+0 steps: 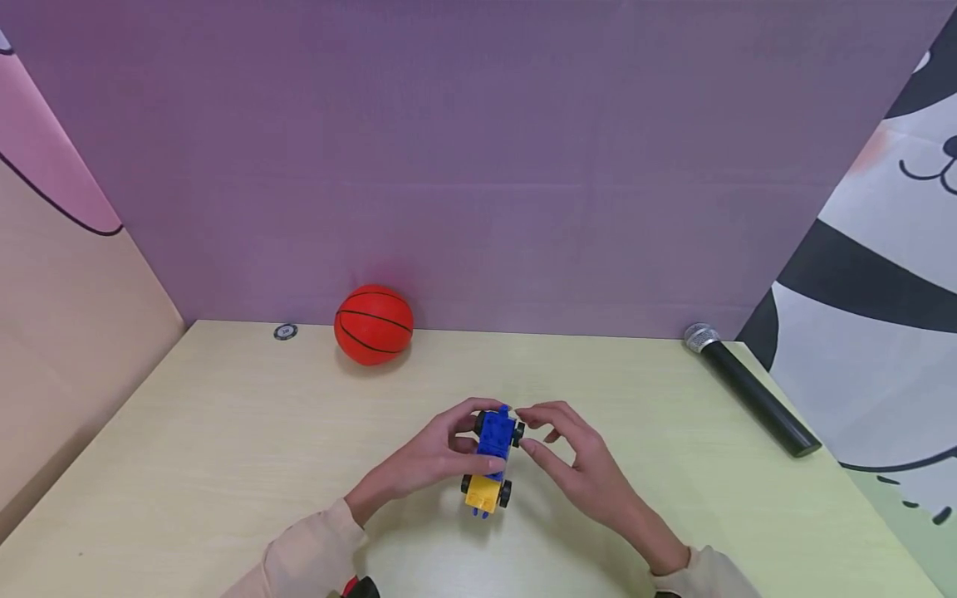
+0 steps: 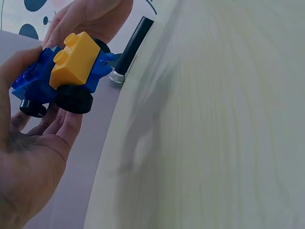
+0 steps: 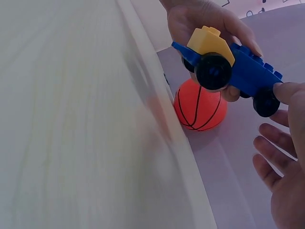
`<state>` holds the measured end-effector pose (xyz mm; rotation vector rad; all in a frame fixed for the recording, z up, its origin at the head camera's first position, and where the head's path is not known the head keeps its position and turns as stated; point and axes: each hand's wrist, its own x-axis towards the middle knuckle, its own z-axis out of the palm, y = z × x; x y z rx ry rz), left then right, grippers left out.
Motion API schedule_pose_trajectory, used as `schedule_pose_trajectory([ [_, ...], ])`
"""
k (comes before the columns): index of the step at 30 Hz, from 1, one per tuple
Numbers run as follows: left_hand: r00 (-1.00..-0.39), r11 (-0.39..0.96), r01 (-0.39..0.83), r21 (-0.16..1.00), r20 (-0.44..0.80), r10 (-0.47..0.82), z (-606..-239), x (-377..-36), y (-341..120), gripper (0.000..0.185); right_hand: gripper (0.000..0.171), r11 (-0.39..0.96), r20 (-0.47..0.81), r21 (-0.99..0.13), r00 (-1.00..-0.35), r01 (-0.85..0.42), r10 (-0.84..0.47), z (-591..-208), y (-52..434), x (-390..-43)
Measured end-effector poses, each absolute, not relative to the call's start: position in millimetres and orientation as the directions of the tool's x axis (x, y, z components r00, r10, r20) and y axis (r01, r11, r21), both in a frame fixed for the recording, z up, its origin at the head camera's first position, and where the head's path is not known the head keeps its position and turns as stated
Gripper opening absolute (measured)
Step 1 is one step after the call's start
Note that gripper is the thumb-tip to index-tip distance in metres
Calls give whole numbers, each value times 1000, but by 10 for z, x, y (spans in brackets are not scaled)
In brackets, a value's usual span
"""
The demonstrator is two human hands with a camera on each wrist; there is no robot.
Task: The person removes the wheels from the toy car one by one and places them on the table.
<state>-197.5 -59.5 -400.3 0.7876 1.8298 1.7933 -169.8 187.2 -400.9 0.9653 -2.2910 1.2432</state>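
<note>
A toy car of building blocks (image 1: 495, 436) is held up over the table, blue-bodied with black wheels. Its yellow studded block (image 2: 75, 59) sits at the end nearer the person. My left hand (image 1: 437, 444) grips the car from the left, thumb across the blue body and fingers along the far side. On the other side, my right hand (image 1: 586, 469) has its thumb and forefinger spread around a front wheel (image 3: 266, 101). The right thumb tip overlaps the car beside that wheel in the right wrist view, while the other fingers are loosely bent.
A red ball with black lines (image 1: 374, 325) stands at the back of the pale table (image 1: 224, 448), with a small dark disc (image 1: 286, 331) to its left. A black microphone (image 1: 755, 394) lies along the right edge. Something red and black (image 1: 362, 588) shows at the bottom, beside the left sleeve.
</note>
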Motion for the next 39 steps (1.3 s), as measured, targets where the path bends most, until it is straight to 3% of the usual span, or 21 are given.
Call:
schedule_pose_trajectory([
  [19,-759,-17,100,995,87,646,-4005,-1940,-530,64,25,344,392,-792,-853,-504,-345,-4108,1789,-1712],
  [33,-767,-2,96,995,75,637,-3998,-1935,-524,56,22,272,368,-847,-872,-457,-322,-4155,1719,-1692],
  [39,-768,12,106,994,74,637,-3987,-1937,-526,56,21,254,401,-832,-851,-493,-339,-4165,1708,-1684],
])
